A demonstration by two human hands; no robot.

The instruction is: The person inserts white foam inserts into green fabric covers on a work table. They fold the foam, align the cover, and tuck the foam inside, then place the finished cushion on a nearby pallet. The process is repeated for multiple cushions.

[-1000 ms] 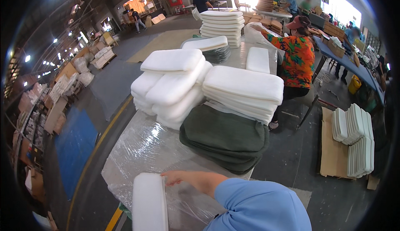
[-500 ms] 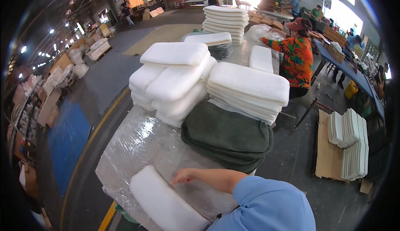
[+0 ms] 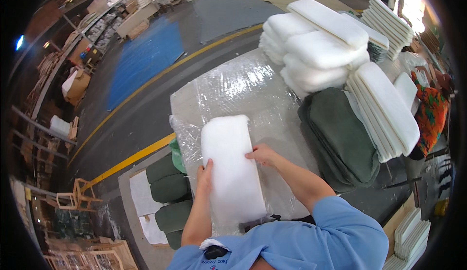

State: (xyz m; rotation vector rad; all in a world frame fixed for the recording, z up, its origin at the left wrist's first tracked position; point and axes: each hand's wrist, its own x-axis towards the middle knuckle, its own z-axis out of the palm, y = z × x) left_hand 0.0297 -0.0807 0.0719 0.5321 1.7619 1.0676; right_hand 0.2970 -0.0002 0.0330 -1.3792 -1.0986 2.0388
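Observation:
A white padded cushion (image 3: pixel 231 172) with rounded corners lies flat on the plastic-covered table (image 3: pixel 279 124), lengthwise in front of me. My left hand (image 3: pixel 205 176) holds its left long edge, thumb on top. Across from it, my right hand (image 3: pixel 263 154) pinches the right edge, and its fingers are partly hidden. Just right of the cushion sits a stack of dark green fabric covers (image 3: pixel 340 138). Beyond it, more white cushions (image 3: pixel 326 48) are piled up, with a neat stack of thinner white cushions (image 3: pixel 384 109) beside them.
Green-covered cushions (image 3: pixel 170 187) lie on a low board at lower left. A yellow floor line (image 3: pixel 131 158) runs past the table, with a blue sheet (image 3: pixel 146 55) beyond. A co-worker in a patterned shirt (image 3: pixel 432 116) stands at far right. Wooden chair frames (image 3: pixel 80 194) stand left.
My view has swung left and down. My left hand has come into view on the cushion's left edge, and my right hand now grips its right edge.

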